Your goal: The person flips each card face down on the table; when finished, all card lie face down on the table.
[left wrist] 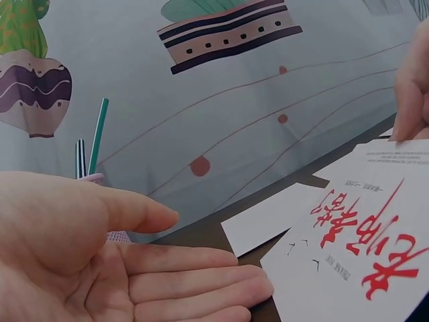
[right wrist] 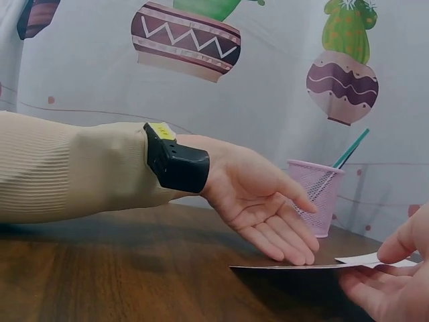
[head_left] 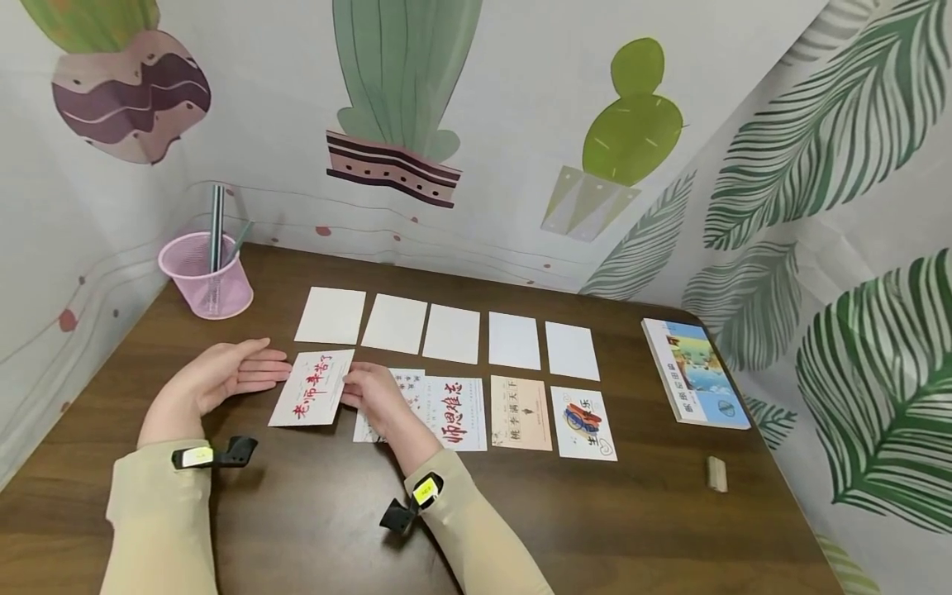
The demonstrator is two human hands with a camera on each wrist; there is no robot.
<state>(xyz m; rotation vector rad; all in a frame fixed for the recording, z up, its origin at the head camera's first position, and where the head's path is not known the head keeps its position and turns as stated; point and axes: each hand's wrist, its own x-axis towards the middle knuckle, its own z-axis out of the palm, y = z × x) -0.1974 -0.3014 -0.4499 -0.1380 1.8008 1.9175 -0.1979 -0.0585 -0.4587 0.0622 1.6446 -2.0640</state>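
Note:
My right hand (head_left: 379, 398) pinches the right edge of a white card with red lettering (head_left: 314, 388), thumb on top and fingers beneath. In the right wrist view the card is tilted slightly, with its near part raised off the table. At its left side is my left hand (head_left: 226, 376), palm turned toward the card, fingers straight, the fingertips at or just touching the edge. Under and behind my right hand lies a floral card (head_left: 407, 385), partly hidden. Beside that sit another red-lettered card (head_left: 464, 413), a beige card (head_left: 521, 413) and a card with a colourful drawing (head_left: 585, 421).
Several blank white cards (head_left: 451, 334) form a row behind. A pink mesh pen cup (head_left: 207, 277) with pens stands at the back left. On the right are a blue-covered booklet or box (head_left: 695, 372) and a small eraser-like block (head_left: 717, 474). A patterned curtain backs the table.

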